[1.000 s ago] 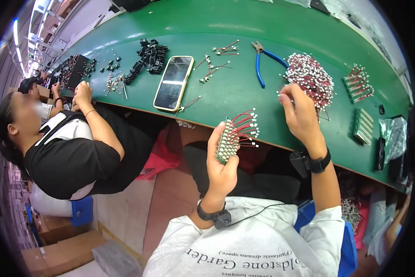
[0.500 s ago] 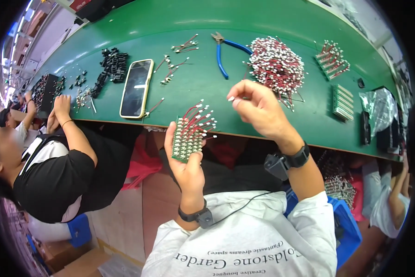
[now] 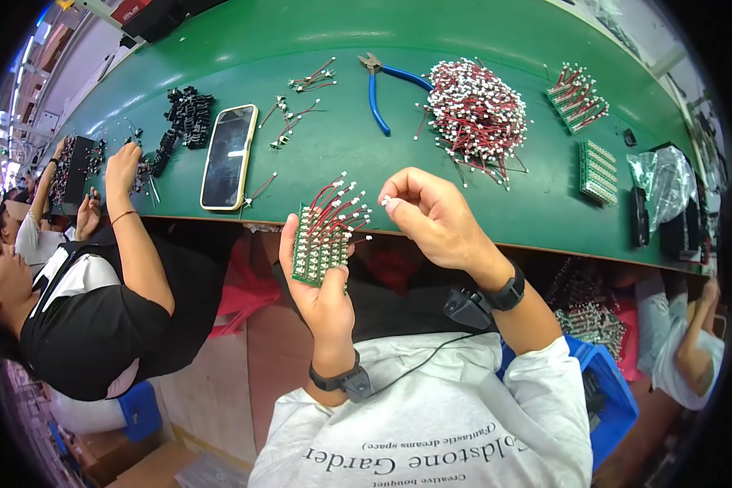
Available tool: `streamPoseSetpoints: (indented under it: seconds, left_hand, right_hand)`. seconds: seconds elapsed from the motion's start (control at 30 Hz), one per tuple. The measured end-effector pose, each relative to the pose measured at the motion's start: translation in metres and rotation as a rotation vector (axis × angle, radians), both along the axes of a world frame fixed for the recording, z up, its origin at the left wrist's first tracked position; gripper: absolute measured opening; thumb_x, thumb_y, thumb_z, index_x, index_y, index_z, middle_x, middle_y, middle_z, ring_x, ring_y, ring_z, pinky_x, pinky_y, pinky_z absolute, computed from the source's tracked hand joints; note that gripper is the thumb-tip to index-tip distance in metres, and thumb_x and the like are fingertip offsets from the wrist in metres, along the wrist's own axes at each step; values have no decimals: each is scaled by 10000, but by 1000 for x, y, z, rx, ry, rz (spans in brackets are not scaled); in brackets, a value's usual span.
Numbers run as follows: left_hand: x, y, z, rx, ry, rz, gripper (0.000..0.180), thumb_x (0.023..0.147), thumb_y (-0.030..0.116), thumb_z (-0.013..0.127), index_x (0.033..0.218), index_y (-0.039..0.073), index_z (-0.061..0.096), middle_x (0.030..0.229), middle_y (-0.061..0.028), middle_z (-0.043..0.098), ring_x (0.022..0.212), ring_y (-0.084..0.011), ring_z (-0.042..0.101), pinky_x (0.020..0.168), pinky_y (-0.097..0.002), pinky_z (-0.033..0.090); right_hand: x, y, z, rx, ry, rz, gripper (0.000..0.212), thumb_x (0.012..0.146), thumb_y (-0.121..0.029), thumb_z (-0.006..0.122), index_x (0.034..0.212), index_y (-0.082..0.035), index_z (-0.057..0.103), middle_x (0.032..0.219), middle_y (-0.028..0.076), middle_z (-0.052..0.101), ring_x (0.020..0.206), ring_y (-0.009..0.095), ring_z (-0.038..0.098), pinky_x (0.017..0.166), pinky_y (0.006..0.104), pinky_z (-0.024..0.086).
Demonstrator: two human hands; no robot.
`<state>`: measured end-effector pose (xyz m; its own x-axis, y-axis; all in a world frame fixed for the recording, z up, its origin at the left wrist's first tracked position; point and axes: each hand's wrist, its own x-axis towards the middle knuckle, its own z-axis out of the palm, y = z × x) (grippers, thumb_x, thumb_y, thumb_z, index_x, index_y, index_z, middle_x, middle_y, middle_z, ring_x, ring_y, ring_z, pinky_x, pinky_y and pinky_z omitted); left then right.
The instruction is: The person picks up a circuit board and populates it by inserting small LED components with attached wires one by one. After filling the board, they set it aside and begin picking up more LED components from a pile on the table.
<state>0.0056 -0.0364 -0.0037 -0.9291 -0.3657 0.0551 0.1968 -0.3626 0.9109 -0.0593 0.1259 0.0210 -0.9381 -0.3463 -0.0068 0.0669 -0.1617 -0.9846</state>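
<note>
My left hand [image 3: 327,313] is closed around the edges of a green circuit board panel [image 3: 310,259], held tilted just off the table's front edge. Rows of small white sockets cover it, and red wire leads [image 3: 333,213] with white plugs stick up from its far rows. To the right of the panel, my right hand [image 3: 435,221] pinches a small white connector [image 3: 386,201] between thumb and fingertips; any wire behind it is hidden by the hand. Beyond that hand lies a big heap of red leads with white ends [image 3: 476,118].
Blue-handled cutters [image 3: 375,98] and a phone [image 3: 228,159] lie on the green table [image 3: 317,175]. At right are a wired panel [image 3: 576,102], stacked panels [image 3: 598,172] and a plastic bag [image 3: 663,183]. Black parts [image 3: 191,118] lie left, near a co-worker [image 3: 97,317]. A blue crate [image 3: 606,398] stands low right.
My right hand, still pinching the connector, has come down and left from beside the heap, nearer the panel. The left hand and panel shift slightly left. The co-worker's arm has reached farther over the table.
</note>
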Motion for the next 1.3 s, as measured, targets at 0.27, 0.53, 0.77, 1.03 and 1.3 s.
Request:
streamPoseSetpoints:
  seconds: [0.27, 0.53, 0.77, 1.03, 1.3]
  left_hand:
    - [1, 0, -2, -27, 17, -13, 775, 760, -169, 450, 1495, 21, 295, 1299, -138, 551, 1057, -170, 616, 894, -294, 538]
    - [7, 10, -2, -59, 150, -81, 670, 933, 106, 647, 1496, 31, 290, 1323, -137, 554, 1129, -191, 593, 983, -331, 484]
    - [10, 9, -1, -210, 185, -89, 593, 983, 139, 569, 1496, 29, 294, 1312, -135, 558, 1121, -184, 593, 974, -318, 481]
    - [11, 7, -2, -121, 167, -102, 667, 942, 81, 623, 1502, 11, 266, 1325, -143, 538, 1123, -190, 581, 970, -317, 479]
    - [12, 7, -3, -170, 176, -104, 638, 949, 52, 593, 1499, 13, 271, 1308, -143, 548, 1101, -182, 583, 952, -304, 481]
  right_hand:
    - [39, -13, 31, 245, 465, 9, 69, 895, -37, 655, 927, -1, 605, 789, 52, 625, 636, 95, 569, 561, 250, 457]
    - [37, -41, 16, 285, 608, -37, 123, 779, -2, 679, 893, -16, 638, 770, 101, 594, 635, 246, 591, 575, 332, 480]
    - [39, -47, 20, 292, 641, -110, 97, 753, 7, 683, 842, -25, 658, 762, 90, 589, 632, 232, 590, 560, 327, 472]
    - [40, -46, 20, 314, 647, -125, 104, 745, 5, 693, 836, -29, 656, 728, 78, 579, 606, 223, 579, 542, 326, 463]
    - [37, -43, 23, 335, 700, -91, 95, 754, 7, 688, 835, -20, 645, 723, 85, 577, 600, 228, 577, 531, 332, 458]
